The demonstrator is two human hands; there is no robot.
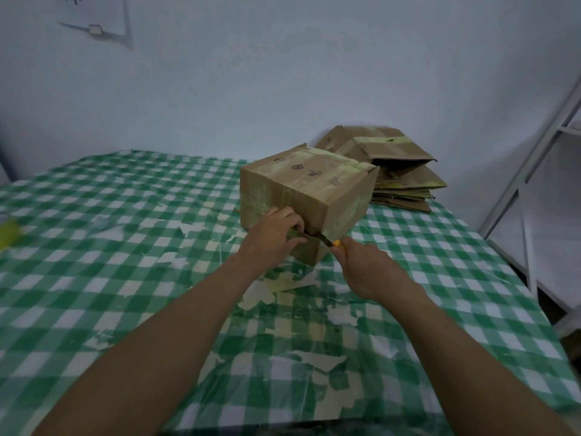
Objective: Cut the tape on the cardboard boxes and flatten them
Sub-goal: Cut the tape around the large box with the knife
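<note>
While the cardboard box (308, 190) sits tilted toward the far right part of the worktop (125, 215), the left hand (273, 237) grips its near face, fingers curled into the slit. The right hand (367, 265) is clenched round a yellow-handled knife (330, 242), whose dark blade enters that same slit at the box's near corner, just beside the left fingers. Behind the box, in the far right corner against the wall, lies a stack of flattened boxes (405, 184) (the top one partly sprung open). A white metal rack (522, 184) stands past the right edge. A blurred yellow-green object (8, 234) lies at the left edge. The checked cloth (440, 262) is torn in patches near both forearms.
</note>
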